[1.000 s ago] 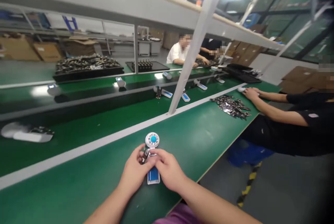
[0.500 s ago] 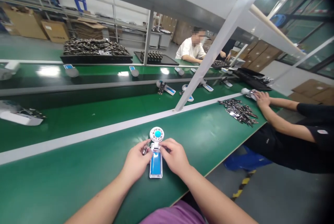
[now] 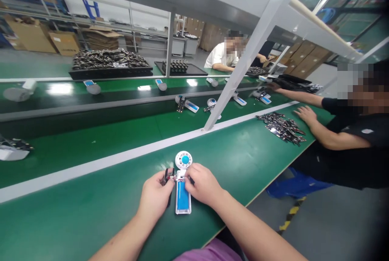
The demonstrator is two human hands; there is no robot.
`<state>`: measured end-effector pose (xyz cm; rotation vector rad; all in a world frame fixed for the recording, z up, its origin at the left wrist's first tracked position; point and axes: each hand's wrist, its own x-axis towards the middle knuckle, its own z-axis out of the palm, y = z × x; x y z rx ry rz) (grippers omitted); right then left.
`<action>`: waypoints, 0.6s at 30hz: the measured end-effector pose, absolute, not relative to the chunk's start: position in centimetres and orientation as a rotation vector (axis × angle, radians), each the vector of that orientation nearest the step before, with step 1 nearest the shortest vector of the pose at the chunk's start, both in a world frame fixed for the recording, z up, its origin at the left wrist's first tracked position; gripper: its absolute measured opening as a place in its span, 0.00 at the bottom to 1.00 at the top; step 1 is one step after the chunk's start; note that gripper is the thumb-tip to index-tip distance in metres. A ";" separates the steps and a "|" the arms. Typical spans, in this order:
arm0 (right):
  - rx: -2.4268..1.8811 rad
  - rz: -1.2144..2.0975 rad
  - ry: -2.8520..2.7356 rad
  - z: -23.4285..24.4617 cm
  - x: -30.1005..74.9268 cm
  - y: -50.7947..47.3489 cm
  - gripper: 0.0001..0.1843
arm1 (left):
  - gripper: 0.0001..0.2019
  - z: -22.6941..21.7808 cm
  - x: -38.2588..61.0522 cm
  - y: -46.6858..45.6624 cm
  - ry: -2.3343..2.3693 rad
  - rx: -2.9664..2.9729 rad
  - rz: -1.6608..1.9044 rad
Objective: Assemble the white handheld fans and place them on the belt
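Observation:
A white handheld fan (image 3: 183, 196) with a round slotted head and a blue panel in its handle lies on the green bench, head pointing away from me. Left of its neck, my left hand (image 3: 155, 192) is closed around a dark circuit board (image 3: 168, 176), pinched between thumb and fingers. My right hand (image 3: 203, 183) grips the fan at its neck from the right, fingers curled and partly hidden. Thin wires seem to run between the board and the neck, too small to make out fully.
A pile of circuit boards (image 3: 282, 128) lies on the bench at right, near a co-worker's hand (image 3: 306, 115). Beyond the white rail, a green conveyor (image 3: 127, 125) carries several fan parts. A slanted metal post (image 3: 243, 64) rises ahead. Across stands a heaped black tray (image 3: 112, 72).
My left hand now shows the dark board upright beside the fan. My right fingers have curled in at the neck. The co-worker has leaned in, one arm reaching to the conveyor, whose parts have shifted.

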<state>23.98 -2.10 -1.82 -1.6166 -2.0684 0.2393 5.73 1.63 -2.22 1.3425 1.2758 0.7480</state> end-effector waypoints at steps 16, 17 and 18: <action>-1.490 0.149 -1.741 -2.7 19.6 -1.6 0.07 | 0.12 -1.5 4.7 1.4 1.219 1.935 0.846; -1.484 0.135 -1.742 -2.7 19.6 -1.6 0.07 | 0.12 -1.6 4.7 1.4 1.207 1.976 0.848; -1.476 0.129 -1.741 -2.7 19.6 -1.6 0.08 | 0.13 -1.8 4.7 1.4 1.199 2.016 0.846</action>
